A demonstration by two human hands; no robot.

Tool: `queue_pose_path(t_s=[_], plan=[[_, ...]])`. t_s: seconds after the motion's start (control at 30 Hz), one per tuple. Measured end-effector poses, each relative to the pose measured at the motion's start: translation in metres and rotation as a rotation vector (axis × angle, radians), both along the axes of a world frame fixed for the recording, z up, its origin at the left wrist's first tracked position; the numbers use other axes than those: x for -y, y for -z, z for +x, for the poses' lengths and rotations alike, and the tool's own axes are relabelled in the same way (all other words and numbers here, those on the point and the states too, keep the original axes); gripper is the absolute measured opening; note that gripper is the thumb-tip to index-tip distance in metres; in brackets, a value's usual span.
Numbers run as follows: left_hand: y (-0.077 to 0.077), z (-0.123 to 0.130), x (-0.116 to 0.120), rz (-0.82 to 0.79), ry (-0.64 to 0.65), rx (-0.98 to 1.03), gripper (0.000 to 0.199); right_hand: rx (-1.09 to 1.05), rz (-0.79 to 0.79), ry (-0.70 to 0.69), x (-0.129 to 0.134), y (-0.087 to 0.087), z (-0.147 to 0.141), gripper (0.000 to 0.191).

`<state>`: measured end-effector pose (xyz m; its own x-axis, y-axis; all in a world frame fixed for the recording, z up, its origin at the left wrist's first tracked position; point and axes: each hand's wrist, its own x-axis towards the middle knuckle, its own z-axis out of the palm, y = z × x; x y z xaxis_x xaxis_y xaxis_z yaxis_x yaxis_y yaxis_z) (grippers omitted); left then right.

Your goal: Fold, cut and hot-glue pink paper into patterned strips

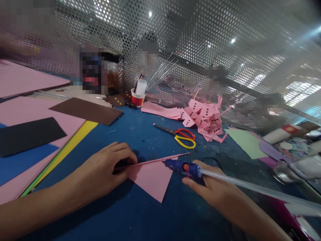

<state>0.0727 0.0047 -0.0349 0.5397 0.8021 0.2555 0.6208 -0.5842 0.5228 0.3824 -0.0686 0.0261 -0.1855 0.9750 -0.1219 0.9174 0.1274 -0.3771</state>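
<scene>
My left hand (110,165) has its thumb and fingers closed on the left end of a thin pink strip (150,160), seen edge-on. Beneath the strip a pink paper piece (154,179) lies on the blue table (135,214), one corner pointing toward me. In my right hand (205,184) is a blue glue gun (175,165) with a long clear glue stick (250,185) running out of its back. The gun's nozzle is close to the strip and the paper's upper edge; whether it touches cannot be made out.
Scissors (185,138) with red and yellow handles lie beyond the strip. Behind them are a pile of folded pink pieces (207,117) and a red-and-white cup (137,98). Coloured sheets (75,140) cover the left side; a green sheet (244,142) lies right.
</scene>
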Motion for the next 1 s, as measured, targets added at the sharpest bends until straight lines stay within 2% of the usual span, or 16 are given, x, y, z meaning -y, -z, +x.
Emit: queue_pose_path(t_s=[0.23, 0.37, 0.5, 0.6, 0.67, 0.8, 0.9, 1.0], plan=[[-0.002, 0.001, 0.001, -0.002, 0.013, 0.003, 0.018, -0.028, -0.038, 0.013, -0.005, -0.003, 0.002, 0.028], [-0.002, 0.001, 0.001, -0.002, 0.016, 0.006, 0.018, -0.165, -0.104, -0.023, -0.009, -0.007, 0.008, 0.032], [-0.003, 0.002, 0.001, 0.008, 0.005, 0.005, 0.016, -0.299, -0.171, -0.003, -0.012, -0.011, 0.014, 0.033], [-0.004, 0.002, 0.001, 0.021, 0.008, 0.003, 0.017, -0.478, -0.158, -0.041, -0.014, -0.013, 0.016, 0.037], [-0.005, 0.002, 0.0, 0.037, 0.011, -0.003, 0.017, -0.518, -0.1, 0.003, -0.014, -0.014, 0.021, 0.041], [-0.007, 0.001, 0.002, 0.078, 0.027, -0.019, 0.016, -0.292, 0.165, 0.261, -0.011, -0.012, 0.042, 0.045], [-0.008, 0.002, 0.005, 0.127, 0.021, -0.014, 0.02, -0.059, 0.381, 0.359, -0.006, -0.006, 0.065, 0.042], [-0.006, 0.003, 0.006, 0.216, 0.005, 0.006, 0.026, 0.237, 0.335, 0.519, 0.001, 0.006, 0.086, 0.047]])
